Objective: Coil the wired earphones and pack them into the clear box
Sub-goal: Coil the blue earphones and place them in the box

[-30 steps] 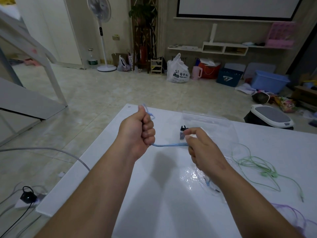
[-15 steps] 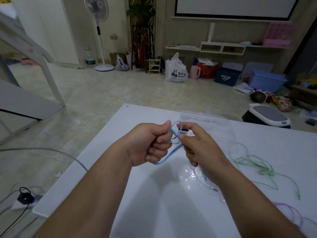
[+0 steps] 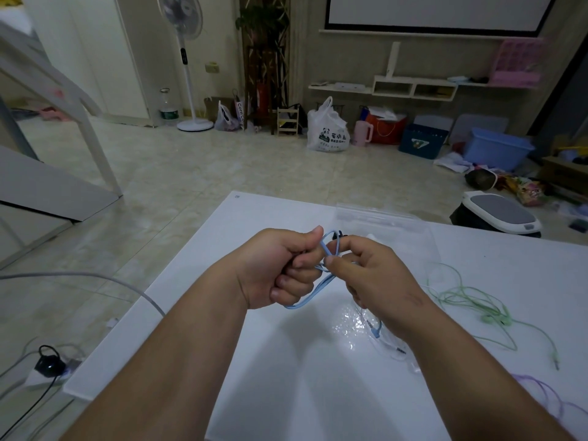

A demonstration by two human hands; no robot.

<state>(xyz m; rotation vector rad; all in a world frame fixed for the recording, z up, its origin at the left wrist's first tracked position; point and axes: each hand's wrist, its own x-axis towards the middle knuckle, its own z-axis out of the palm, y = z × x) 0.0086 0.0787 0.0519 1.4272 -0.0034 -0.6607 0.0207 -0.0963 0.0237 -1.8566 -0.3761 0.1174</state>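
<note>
head cam | wide-angle | 1 view | faces fwd+down | close over table (image 3: 493, 249) | floor (image 3: 222, 167) beyond

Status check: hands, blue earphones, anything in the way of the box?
Left hand grips blue earphone cable; right hand pinches its loop. Clear box just beyond hands, cable not in it. Green earphones loose on table, right side.

The left hand (image 3: 280, 272), curled into a fist, meets the right hand (image 3: 378, 278), thumb and forefinger pinching; both grip a blue earphone cord (image 3: 313, 299).

Three earphones: blue set (image 3: 313, 292), green set (image 3: 467, 297), purple set (image 3: 548, 390). One clear box (image 3: 381, 214). Two hands: left hand (image 3: 280, 268), right hand (image 3: 378, 276).
</note>
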